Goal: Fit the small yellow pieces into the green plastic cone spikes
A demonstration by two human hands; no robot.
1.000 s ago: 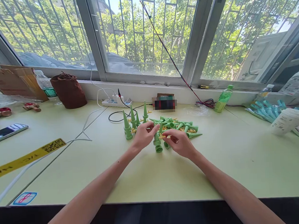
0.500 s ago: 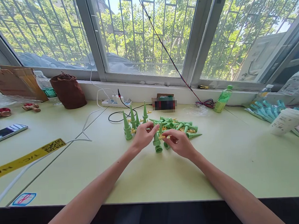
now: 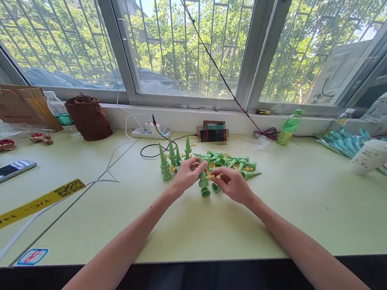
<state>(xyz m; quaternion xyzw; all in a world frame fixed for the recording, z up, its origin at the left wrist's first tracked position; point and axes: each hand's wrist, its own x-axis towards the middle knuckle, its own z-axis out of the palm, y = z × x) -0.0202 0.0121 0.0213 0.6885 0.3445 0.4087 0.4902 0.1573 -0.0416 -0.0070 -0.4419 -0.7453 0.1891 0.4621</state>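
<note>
My left hand [image 3: 189, 175] is closed around the upper part of a green plastic watering spike [image 3: 203, 182], whose open threaded end faces down toward me. On the spike's right side, my right hand [image 3: 232, 182] pinches a small yellow valve [image 3: 209, 176] between thumb and fingertips. Part of the spike is hidden by the left fingers. Left of and behind that hand, several green spikes [image 3: 165, 168] stand upright, with yellow valves sticking out of some. Just behind the right hand lies a heap of loose green spike parts [image 3: 235, 161] mixed with yellow pieces.
A black cable [image 3: 145, 152] loops behind the standing spikes, near a white power strip [image 3: 137, 133]. Farther right are a green bottle [image 3: 289, 129] and a white cup [image 3: 374, 158]. To the left lie a phone [image 3: 11, 172] and a white cable [image 3: 109, 166] with a yellow tag [image 3: 37, 205].
The left fingers and the spike have shifted very slightly. Both hands keep the same hold on the spike and its valve.
</note>
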